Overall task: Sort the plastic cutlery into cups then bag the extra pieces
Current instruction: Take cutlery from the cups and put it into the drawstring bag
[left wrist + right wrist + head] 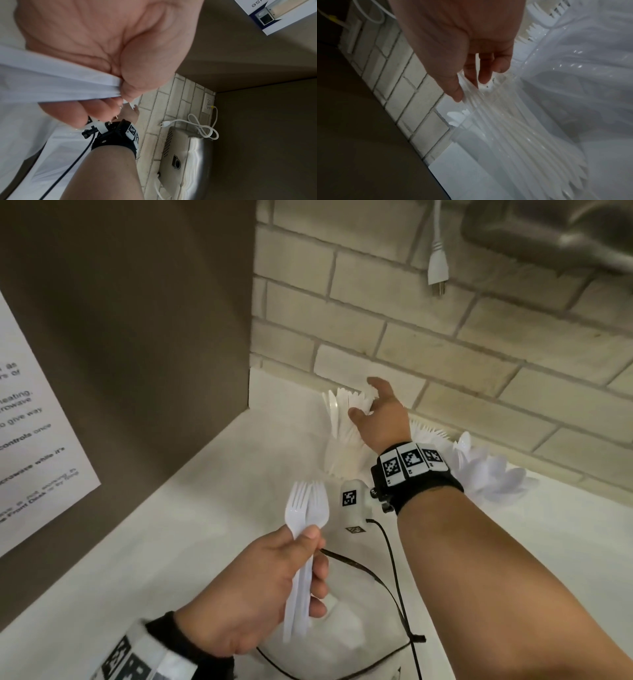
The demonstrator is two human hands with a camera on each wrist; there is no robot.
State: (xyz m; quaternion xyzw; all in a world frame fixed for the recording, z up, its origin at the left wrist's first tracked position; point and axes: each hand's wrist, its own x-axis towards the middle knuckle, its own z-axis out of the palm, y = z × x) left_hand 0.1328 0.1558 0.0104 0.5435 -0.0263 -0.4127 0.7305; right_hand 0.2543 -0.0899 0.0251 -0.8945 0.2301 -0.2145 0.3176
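Note:
My left hand (308, 542) grips a small bunch of white plastic forks (306, 508) by the handles, tines up, above a clear bag (346, 635). The left wrist view shows the same handles (60, 83) under my curled thumb. My right hand (368, 400) reaches to the clear cup of white knives (337, 426) by the wall. In the right wrist view its fingers (484, 77) are fairly straight and touch the tops of the knives (505, 128). I cannot see any piece pinched. Two more bunches stand right of it: forks (428, 436) and spoons (479, 467).
The bag has a black drawstring (373, 577) and lies on the white counter (205, 474). A brown cabinet side (137, 337) with a paper notice (30, 440) closes the left. A brick wall (445, 354) runs behind, with a hanging white plug (436, 265) and a metal appliance (548, 231).

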